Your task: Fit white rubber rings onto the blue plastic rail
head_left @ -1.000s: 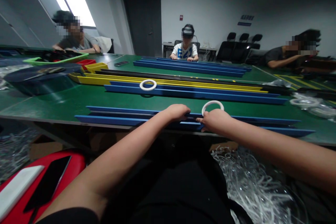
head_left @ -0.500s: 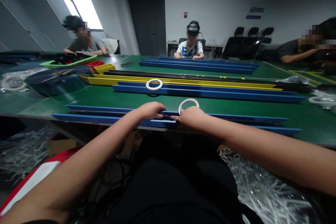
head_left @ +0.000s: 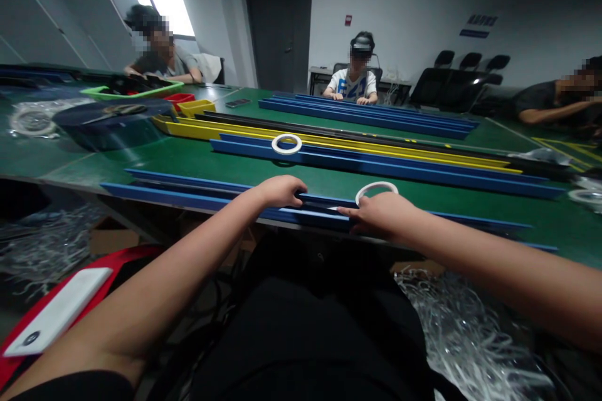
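Note:
A long blue channel strip (head_left: 160, 195) lies along the near edge of the green table. My left hand (head_left: 284, 192) rests on its far rim, fingers curled down into the channel; what they pinch, if anything, is hidden. To the right, my right hand (head_left: 382, 215) is closed round a white tape roll (head_left: 377, 187) that stands up behind the fingers. Its index finger points left into the channel, by a small white bit of tape. A second white tape roll (head_left: 286, 144) lies on another blue strip (head_left: 451, 177) farther back.
Yellow strips (head_left: 197, 130) and black strips lie behind. On the left are a large dark roll (head_left: 113, 128), a green tray (head_left: 176, 89) and a wrapped roll (head_left: 32, 120). Three people sit round the table. Plastic scraps (head_left: 470, 332) fill the floor at right.
My right hand has moved right along the channel with the tape roll, widening the gap from my left hand. The camera view has tilted and shifted slightly.

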Tool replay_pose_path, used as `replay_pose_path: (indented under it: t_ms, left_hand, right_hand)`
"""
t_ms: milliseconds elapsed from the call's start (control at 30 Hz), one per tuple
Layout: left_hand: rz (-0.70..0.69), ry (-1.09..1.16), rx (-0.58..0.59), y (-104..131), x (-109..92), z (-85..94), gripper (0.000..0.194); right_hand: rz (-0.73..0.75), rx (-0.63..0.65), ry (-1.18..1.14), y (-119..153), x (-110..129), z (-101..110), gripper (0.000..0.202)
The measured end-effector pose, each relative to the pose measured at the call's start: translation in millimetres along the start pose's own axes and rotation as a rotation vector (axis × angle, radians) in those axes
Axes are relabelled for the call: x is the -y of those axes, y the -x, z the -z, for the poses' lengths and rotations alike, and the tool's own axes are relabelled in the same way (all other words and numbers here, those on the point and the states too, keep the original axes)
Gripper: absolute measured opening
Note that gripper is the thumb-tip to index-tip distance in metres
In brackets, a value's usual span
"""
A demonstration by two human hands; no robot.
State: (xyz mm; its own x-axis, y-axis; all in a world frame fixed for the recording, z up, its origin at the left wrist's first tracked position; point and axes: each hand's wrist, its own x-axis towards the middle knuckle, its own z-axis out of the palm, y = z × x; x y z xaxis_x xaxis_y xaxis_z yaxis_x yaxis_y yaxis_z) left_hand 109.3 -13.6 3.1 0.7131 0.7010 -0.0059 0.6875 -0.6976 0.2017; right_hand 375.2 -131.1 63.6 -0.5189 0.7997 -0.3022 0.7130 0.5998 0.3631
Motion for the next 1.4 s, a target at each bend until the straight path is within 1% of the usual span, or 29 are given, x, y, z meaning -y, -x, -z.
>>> replay_pose_path:
  t_ms: [167,367,533,633,733,800,900,1033,1100,1233,1400]
  left_hand:
    - [0.016,-0.008,-0.002,-0.3,-0.3,-0.6,0.037]
    - [0.003,-0.007,-0.009,-0.2,1.3,-1.1,0.038]
    - [-0.017,-0.025,-0.002,-0.9,-0.4,-1.3,0.034]
    - [-0.02,-0.023,0.005,-2.9,-0.7,-1.0,0.036]
    - [-0.041,-0.016,0.046,-6.3,-2.4,1.6,0.039]
    - [-0.078,-0.01,0.06,-10.2,-6.7,4.1,0.04]
    - [-0.13,0.001,0.056,-19.7,-20.4,5.1,0.043]
    - [-0.166,-0.021,0.068,-36.3,-43.4,-2.0,0.035]
    - [-0.174,-0.022,0.058,-42.4,-50.3,-6.9,0.033]
    - [-0.171,0.012,0.018,-44.9,-51.9,-12.3,0.037]
    - [-0.134,-0.007,0.024,-41.3,-51.4,-10.9,0.038]
  right_hand:
    - [-0.064,0.047,-0.001,-11.3,8.4,-0.1,0.057]
    - [-0.051,-0.015,0.037,-14.0,14.7,0.4,0.048]
    - [-0.048,0.002,0.047,-16.4,16.1,0.3,0.05]
    - [-0.046,0.01,0.044,-17.5,15.8,1.1,0.051]
    - [-0.048,0.024,0.023,-18.0,16.2,2.8,0.047]
    - [-0.06,0.037,0.008,-17.9,16.9,3.9,0.045]
    - [-0.075,0.032,-0.006,-17.0,17.6,4.0,0.045]
    - [-0.075,0.008,-0.017,-14.6,16.3,-0.2,0.046]
    - [-0.079,-0.008,-0.031,-13.4,14.9,-3.6,0.047]
    - [-0.077,-0.017,-0.05,-11.2,11.3,-9.8,0.052]
    - [-0.047,-0.03,-0.033,-4.2,1.9,-14.4,0.06]
